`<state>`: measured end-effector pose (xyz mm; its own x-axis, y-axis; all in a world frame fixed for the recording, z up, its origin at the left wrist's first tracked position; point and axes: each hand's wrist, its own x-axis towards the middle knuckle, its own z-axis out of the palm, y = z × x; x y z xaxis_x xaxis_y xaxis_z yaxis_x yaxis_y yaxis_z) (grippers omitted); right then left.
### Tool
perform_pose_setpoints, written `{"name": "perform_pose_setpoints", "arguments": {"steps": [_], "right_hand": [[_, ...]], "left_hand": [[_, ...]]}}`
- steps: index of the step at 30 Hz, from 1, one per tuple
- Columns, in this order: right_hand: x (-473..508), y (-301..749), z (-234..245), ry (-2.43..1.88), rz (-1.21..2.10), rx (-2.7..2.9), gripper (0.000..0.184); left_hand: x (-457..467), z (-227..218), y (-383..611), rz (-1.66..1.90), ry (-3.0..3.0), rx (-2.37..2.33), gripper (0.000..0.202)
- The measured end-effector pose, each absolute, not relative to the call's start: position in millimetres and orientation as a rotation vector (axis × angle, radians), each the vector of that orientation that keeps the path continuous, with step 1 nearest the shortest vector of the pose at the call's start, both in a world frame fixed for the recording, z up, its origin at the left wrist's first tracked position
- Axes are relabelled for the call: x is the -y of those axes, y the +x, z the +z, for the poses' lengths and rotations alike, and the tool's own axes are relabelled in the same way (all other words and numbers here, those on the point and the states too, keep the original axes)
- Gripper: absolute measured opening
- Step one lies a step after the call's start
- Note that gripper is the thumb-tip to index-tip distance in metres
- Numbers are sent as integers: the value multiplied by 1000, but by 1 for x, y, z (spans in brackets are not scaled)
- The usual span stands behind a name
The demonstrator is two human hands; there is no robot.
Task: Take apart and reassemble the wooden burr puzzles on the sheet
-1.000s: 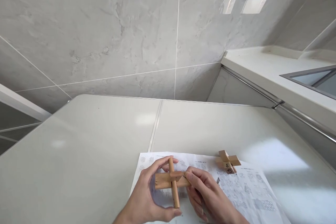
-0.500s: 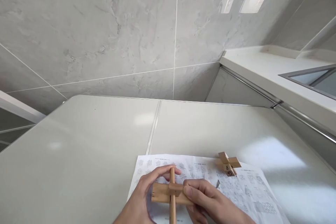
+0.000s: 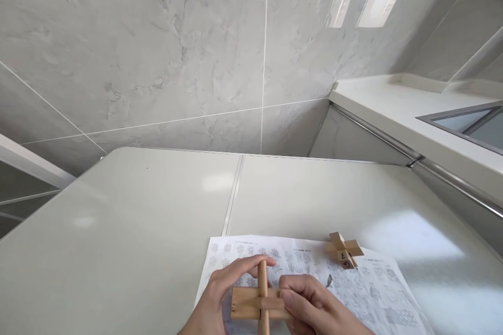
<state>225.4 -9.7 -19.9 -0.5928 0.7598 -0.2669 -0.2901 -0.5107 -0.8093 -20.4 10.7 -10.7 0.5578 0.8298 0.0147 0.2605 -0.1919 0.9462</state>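
A wooden interlocking puzzle (image 3: 245, 302) is held between my two hands at the lower edge of the head view. It has a wide flat piece, a rounded rod (image 3: 262, 277) standing across it, and a small crosspiece (image 3: 271, 303) over the rod. My left hand (image 3: 216, 293) curves around the left side, its index fingertip on the rod's top end; its thumb is out of sight. My right hand (image 3: 314, 301) pinches the right end of the crosspiece and flat piece between thumb and bent fingers.
Under the hands lies a printed paper sheet (image 3: 377, 293) with small diagrams. A second wooden cross-shaped puzzle (image 3: 345, 251) with dark markings rests on its upper right. The white table (image 3: 118, 235) has a seam down its middle. A tiled wall and a white counter (image 3: 393, 99) stand beyond.
The crosspiece has turned and moved lower across the rod, with my right hand still on its end. The view has tilted up slightly. The second puzzle lies where it was.
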Motion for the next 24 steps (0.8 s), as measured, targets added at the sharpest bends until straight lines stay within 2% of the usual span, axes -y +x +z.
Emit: {"name": "perform_pose_setpoints", "arguments": {"steps": [6, 12, 24], "right_hand": [[11, 220, -19, -773, 2083, 968, 65], [11, 216, -19, -828, 2035, 888, 59], [11, 215, -15, -821, 2061, 878, 61]], "left_hand": [[-15, -9, -18, 732, 1764, -864, 110], [-17, -8, -11, 777, 1752, -953, 111], [-20, -8, -10, 792, 1615, -884, 112]]}}
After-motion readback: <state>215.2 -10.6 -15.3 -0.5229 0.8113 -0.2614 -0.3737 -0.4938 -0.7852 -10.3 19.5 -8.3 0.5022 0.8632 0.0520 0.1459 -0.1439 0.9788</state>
